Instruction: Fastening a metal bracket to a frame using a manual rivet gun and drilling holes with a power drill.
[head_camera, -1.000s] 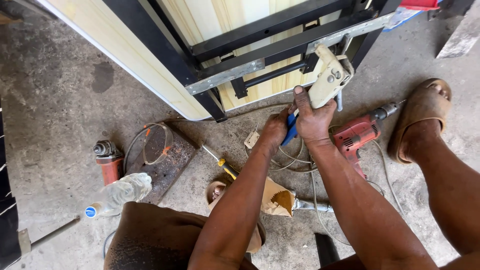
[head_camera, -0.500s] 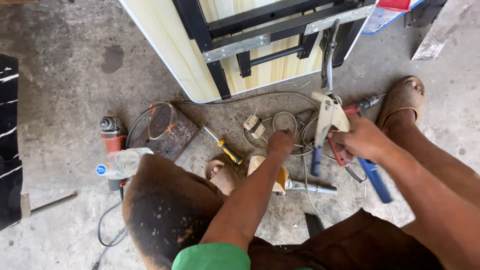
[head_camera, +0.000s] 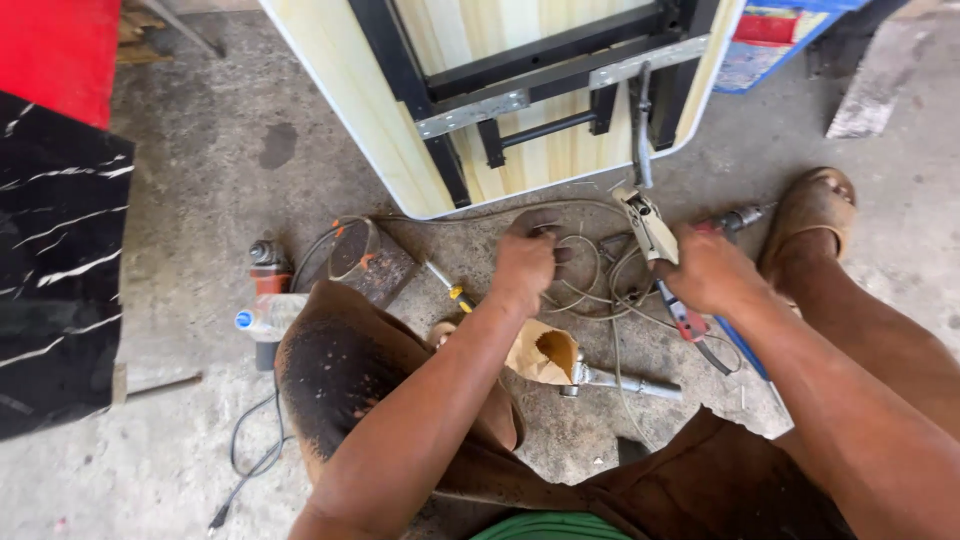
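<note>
A cream-bodied rivet tool (head_camera: 650, 228) with red and blue handles is gripped in the closed right hand (head_camera: 712, 272), its long axis running slantwise from the head, near the lower edge of the overturned folding table (head_camera: 390, 140), down to the handle ends by the right knee. The left hand (head_camera: 527, 262), the nearer one to the tangle of cables (head_camera: 590, 285) on the concrete floor (head_camera: 200, 170), is laid palm-down on them with fingers curled. Whether anything is pinched cannot be told.
</note>
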